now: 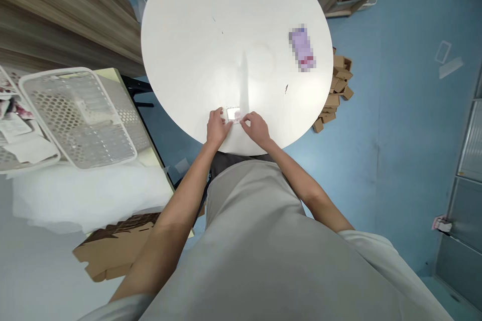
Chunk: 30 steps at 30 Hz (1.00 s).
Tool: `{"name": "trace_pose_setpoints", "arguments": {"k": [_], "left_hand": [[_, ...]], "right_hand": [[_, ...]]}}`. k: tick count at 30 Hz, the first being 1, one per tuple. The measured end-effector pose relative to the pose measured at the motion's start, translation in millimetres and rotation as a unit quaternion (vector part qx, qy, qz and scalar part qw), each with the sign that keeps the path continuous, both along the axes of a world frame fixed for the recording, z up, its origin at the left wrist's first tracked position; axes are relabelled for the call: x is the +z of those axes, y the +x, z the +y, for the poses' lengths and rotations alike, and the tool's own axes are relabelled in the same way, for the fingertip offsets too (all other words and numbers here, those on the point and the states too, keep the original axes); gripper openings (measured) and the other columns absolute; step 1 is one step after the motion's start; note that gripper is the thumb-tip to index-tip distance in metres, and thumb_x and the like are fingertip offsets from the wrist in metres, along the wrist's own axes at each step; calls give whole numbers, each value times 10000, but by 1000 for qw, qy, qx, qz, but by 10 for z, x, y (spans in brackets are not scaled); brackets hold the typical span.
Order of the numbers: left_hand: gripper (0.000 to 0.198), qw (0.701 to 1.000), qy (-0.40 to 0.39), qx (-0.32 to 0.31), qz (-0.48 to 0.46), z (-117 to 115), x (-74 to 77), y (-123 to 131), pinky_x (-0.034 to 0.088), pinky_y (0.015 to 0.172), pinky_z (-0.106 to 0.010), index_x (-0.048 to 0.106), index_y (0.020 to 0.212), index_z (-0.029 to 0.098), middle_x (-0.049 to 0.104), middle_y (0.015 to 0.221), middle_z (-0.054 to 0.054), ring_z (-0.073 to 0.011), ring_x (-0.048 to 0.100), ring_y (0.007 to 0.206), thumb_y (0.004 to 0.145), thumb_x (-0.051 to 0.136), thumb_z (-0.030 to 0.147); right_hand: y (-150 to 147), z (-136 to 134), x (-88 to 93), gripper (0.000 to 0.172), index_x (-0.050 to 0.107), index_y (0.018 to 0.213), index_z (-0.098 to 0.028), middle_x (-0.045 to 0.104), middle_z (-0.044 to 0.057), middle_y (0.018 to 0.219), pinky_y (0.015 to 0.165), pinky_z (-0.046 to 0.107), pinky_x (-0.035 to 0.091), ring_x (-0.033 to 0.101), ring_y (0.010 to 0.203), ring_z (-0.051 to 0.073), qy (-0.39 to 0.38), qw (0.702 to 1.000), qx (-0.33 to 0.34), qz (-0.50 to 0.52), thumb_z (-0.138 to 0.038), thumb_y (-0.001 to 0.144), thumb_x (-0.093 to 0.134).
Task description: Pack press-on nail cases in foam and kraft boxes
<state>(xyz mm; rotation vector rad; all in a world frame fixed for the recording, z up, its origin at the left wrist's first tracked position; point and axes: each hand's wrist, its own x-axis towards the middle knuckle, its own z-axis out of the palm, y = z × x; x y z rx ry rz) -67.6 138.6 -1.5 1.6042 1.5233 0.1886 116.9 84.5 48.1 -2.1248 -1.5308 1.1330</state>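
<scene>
I note a small clear, pink-tinted rectangular packet [234, 114] at the near edge of the round white table [211, 35]. The left hand [217, 128] pinches its left end and the right hand [256, 128] its right end, fingers closed on it. A blurred purple object [302, 48] lies well apart, far right on the table. A white perforated plastic basket [75, 115] stands off-table, left.

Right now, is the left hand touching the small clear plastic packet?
Touching. Head view: left hand pinches the left edge of the small clear plastic packet.

Mesh basket [79, 115], cardboard boxes [336, 91], blurred purple item [302, 48]
</scene>
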Motion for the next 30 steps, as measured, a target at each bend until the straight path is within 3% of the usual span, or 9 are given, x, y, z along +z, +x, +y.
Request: {"name": "trace_pose_setpoints", "arguments": {"k": [2, 5, 9, 11, 14, 19, 21, 25, 30], "left_hand": [[682, 998, -46, 38, -12, -37, -23, -17, 624, 1057, -468, 564, 1556, 177, 670, 1458, -177, -282, 750, 1110, 900, 746, 213], [568, 995, -65, 66, -32, -61, -39, -20, 609, 1061, -441, 628, 1466, 174, 727, 1388, -162, -258, 751, 1079, 902, 692, 182], [284, 995, -48, 70, -43, -70, 11, -21, 554, 1094, -413, 716, 1249, 196, 793, 1241, -131, -268, 734, 1143, 1046, 535, 281], [330, 995, -44, 77, -38, -69, 48, -8, 540, 1071, -400, 728, 1092, 214, 809, 1128, -118, -271, 729, 1109, 1117, 443, 380], [324, 992, -53, 113, -14, -55, 75, 42, 535, 1010, -378, 700, 952, 226, 812, 1045, -106, -274, 724, 1045, 1093, 532, 464], [93, 985, -55, 163, 12, -14, 30, 117, 524, 1005, -366, 702, 902, 222, 819, 1052, -102, -272, 732, 1030, 961, 661, 280], [90, 985, -51, 167, 12, -2, 1, 119, 526, 1008, -368, 706, 889, 225, 815, 1028, -96, -276, 729, 1029, 950, 662, 275], [84, 982, -51, 181, 13, 6, -43, 113, 531, 1013, -369, 705, 878, 227, 803, 1007, -95, -276, 722, 1025, 937, 674, 279], [62, 977, -71, 201, 14, 8, -41, 141, 538, 1000, -384, 705, 889, 219, 801, 1032, -104, -278, 725, 1013, 912, 673, 267]], "right_hand": [[-94, 60, -34, 159, 733, 1017, -219, 728, 98, 1177, 908, 368, 550, 674, 1153, 269, -8, 1000, 19, -10, -305, 1104, 631], [-209, 135, -87, 166, 733, 1039, -220, 720, 104, 1196, 920, 368, 550, 657, 1176, 275, -24, 998, 51, -17, -302, 1119, 614], [-330, 188, -138, 183, 738, 1065, -216, 710, 113, 1224, 939, 371, 555, 634, 1198, 282, -38, 995, 86, -22, -295, 1131, 586], [-385, 195, -159, 206, 742, 1066, -210, 707, 115, 1222, 945, 375, 560, 628, 1206, 285, -43, 994, 101, -23, -289, 1138, 566], [-458, 200, -189, 245, 752, 1069, -204, 708, 120, 1223, 957, 387, 573, 624, 1219, 292, -49, 992, 111, -22, -291, 1152, 539], [-442, 200, -233, 233, 776, 1097, -209, 719, 126, 1245, 1028, 418, 583, 618, 1264, 309, -47, 992, 115, 1, -321, 1135, 576], [-351, 188, -265, 221, 764, 1165, -200, 721, 131, 1281, 1063, 432, 577, 637, 1259, 306, -37, 995, 88, 8, -333, 1121, 593], [-105, 167, -366, 279, 684, 1313, -194, 719, 150, 1354, 1078, 441, 576, 695, 1212, 290, -37, 998, -48, -6, -344, 1087, 620], [-31, 241, -458, 296, 660, 1256, -208, 785, 129, 1224, 1027, 446, 591, 740, 1163, 308, -98, 986, -133, 29, -410, 1044, 702]]}}
